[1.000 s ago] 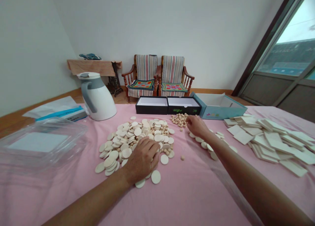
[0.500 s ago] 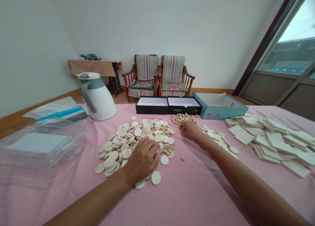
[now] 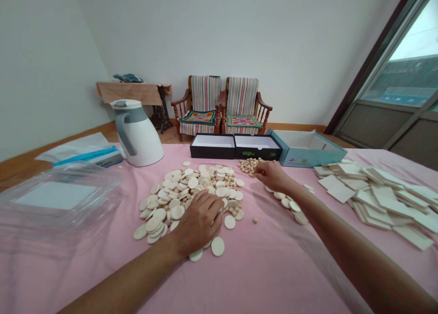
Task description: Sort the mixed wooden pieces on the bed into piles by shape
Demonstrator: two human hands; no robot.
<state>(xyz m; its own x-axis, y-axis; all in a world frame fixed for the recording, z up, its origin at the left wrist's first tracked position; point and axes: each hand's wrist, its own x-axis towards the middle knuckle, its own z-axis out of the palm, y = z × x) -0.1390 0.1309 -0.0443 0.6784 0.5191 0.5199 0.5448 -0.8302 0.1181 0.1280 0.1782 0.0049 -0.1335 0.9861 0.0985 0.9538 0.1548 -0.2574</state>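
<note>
My left hand [image 3: 200, 220] rests on the near side of a mixed pile of round wooden discs [image 3: 178, 211] and small wooden beads. Its fingers are loosely bent and apart, and the palm side is hidden. My right hand [image 3: 272, 175] is held low beside a heap of small wooden beads [image 3: 249, 166], fingers curled in with the tips together. Whatever may be between those fingertips is too small to make out. Under and behind my right forearm lies a smaller group of discs [image 3: 285, 202]. One loose bead [image 3: 255, 219] sits on the pink cloth between my arms.
Two black boxes [image 3: 212, 152] and a light-blue box [image 3: 311, 157] stand behind the beads. Square wooden tiles [image 3: 383, 195] are heaped at right. A white-grey jug [image 3: 140, 138], a blue-and-white packet [image 3: 91, 157] and clear plastic trays [image 3: 61, 195] stand at left.
My right hand has moved slightly right and back from the bead heap, and its forearm now covers different discs. My left hand stays on the pile.
</note>
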